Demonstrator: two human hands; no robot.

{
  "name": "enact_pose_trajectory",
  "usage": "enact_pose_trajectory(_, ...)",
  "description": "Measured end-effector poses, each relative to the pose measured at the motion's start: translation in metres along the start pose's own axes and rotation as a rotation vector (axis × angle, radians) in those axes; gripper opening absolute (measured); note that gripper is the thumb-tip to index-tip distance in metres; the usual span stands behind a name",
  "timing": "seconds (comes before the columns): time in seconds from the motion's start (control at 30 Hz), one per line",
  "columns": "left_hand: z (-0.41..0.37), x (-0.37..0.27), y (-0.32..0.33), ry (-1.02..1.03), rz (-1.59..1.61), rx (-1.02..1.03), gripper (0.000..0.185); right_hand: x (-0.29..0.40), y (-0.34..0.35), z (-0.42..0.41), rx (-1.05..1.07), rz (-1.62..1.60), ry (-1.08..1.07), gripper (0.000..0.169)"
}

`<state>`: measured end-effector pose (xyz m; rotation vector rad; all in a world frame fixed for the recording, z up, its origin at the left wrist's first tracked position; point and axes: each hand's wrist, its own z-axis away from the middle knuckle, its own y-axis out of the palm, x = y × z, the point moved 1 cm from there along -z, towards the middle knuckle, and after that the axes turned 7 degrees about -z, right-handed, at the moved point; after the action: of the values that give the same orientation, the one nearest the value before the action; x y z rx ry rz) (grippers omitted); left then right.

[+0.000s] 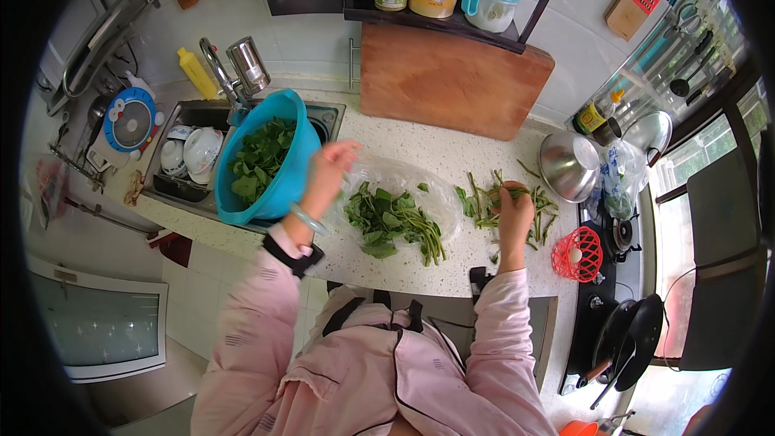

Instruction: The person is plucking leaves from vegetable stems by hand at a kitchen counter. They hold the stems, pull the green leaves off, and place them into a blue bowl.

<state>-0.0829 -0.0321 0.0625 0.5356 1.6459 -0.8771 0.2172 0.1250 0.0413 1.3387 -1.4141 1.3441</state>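
My left hand [332,172] is raised beside the right rim of a blue plastic basin [310,133]; it is motion-blurred, fingers extended, with nothing visible in it. Picked green leaves [260,163] fill the bottom of the basin, which rests tilted over the sink. Between my hands, a bunch of leafy greens [387,218] with long stems lies on a clear plastic bag [445,200]. My right hand [516,212] is over a loose pile of green stems [542,209], its curled fingers closed around some of them. The fingertips are partly hidden.
White bowls [203,148] sit in the steel sink [181,191] under a faucet [221,69]. A wooden cutting board [454,79] leans on the wall. To the right are a metal bowl [566,163], a red basket [563,260] holding an egg, and a stove [584,321] with pans [636,339].
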Motion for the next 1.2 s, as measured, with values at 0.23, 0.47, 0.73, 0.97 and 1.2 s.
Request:
enact_pose_trajectory(0.23,-0.054,0.034,-0.141,0.412,-0.777,-0.295,0.024,-0.073,-0.040,0.009,-0.037,0.658,-0.252,0.036)
enact_pose_trajectory(0.47,-0.013,0.077,-0.129,0.150,-0.896,-0.301,0.027,-0.081,0.023,0.083,0.411,0.481,0.098,0.018)
enact_pose_trajectory(0.73,0.047,0.059,-0.034,0.351,-0.718,-0.287,0.024,-0.083,0.047,0.092,0.381,0.577,0.102,0.018)
enact_pose_trajectory(0.97,0.075,0.048,0.004,0.419,-0.686,-0.138,0.020,-0.040,0.045,0.074,0.216,0.167,0.092,0.010)
enact_pose_trajectory(1.2,0.063,0.007,0.017,0.440,-0.546,-0.114,0.023,0.069,0.039,0.057,0.074,0.059,-0.187,0.008)
